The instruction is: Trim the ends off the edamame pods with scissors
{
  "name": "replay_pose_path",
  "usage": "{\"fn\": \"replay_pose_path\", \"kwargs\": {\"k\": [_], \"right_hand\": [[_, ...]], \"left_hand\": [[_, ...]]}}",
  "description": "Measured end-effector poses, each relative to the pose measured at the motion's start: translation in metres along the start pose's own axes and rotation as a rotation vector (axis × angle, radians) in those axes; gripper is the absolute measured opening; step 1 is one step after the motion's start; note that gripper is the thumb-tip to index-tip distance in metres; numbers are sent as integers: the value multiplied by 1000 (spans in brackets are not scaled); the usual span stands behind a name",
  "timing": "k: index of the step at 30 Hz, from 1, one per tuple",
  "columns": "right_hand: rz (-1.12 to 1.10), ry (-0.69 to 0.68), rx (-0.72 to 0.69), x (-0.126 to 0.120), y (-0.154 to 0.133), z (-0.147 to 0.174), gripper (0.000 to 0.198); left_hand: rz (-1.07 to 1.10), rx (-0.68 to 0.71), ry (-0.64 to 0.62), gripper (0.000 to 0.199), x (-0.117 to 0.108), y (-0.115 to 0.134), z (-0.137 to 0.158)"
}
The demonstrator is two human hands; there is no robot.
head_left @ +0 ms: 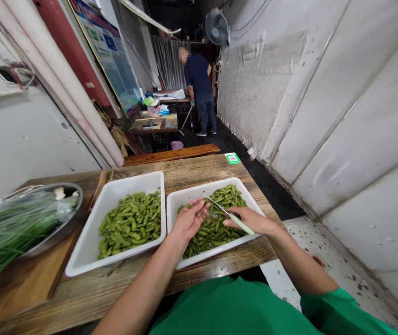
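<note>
In the head view, my left hand (pixel 192 218) is over the right white tray (pixel 251 197), thumb and fingertips pinched around what looks like a green soybean pod, mostly hidden by the fingers. My right hand (pixel 249 219) grips scissors (pixel 241 224) with a pale green handle. Their metal blades point left, with the tip close to my left fingertips. Beneath both hands, green soybean pods (pixel 232 195) lie in this tray, and some water seems to be among them. A second white tray (pixel 90 232) on the left holds more green pods (pixel 131 221).
Both trays stand on a wooden table (pixel 122 288). At far left, a metal basin (pixel 59 235) with bagged green stalks (pixel 13 228) rests on a wooden board (pixel 17 291). Beyond a bench (pixel 171 154), a person (pixel 200 79) bends with a long-handled tool. A wall (pixel 324 116) runs along the right.
</note>
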State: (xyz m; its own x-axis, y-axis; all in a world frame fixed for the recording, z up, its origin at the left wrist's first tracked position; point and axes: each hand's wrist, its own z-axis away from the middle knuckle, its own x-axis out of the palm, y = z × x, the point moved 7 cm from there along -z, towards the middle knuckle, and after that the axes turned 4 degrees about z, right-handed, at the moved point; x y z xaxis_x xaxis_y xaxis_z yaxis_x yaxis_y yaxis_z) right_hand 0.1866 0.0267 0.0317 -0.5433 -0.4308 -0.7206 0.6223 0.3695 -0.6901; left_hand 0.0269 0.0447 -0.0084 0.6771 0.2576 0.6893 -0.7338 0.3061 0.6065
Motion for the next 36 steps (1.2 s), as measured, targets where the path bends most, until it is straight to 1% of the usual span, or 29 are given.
{"fn": "replay_pose_path", "kwargs": {"k": [6, 14, 17, 21, 23, 26, 31, 33, 36], "right_hand": [[1, 3, 8, 0, -1, 1, 47], [27, -37, -34, 3, -10, 2, 46], [31, -27, -44, 6, -11, 1, 47], [33, 5, -20, 10, -9, -2, 46], [35, 1, -20, 11, -7, -3, 45], [33, -18, -10, 10, -1, -5, 45], [26, -53, 19, 5, 7, -2, 44], [-3, -37, 41, 0, 9, 1, 43], [-83, 36, 82, -11, 14, 6, 42]], "left_hand": [[50, 59, 59, 10, -3, 2, 1], [-9, 82, 50, 10, 0, 0, 7], [4, 72, 45, 10, 0, -4, 8], [100, 18, 88, 15, -3, -13, 8], [104, 12, 103, 15, -5, -16, 6], [42, 11, 112, 13, -9, -16, 4], [-162, -27, 101, 9, -17, -13, -2], [-206, -33, 88, 11, -15, -7, -4], [-265, -16, 64, 11, -10, 5, -11]]}}
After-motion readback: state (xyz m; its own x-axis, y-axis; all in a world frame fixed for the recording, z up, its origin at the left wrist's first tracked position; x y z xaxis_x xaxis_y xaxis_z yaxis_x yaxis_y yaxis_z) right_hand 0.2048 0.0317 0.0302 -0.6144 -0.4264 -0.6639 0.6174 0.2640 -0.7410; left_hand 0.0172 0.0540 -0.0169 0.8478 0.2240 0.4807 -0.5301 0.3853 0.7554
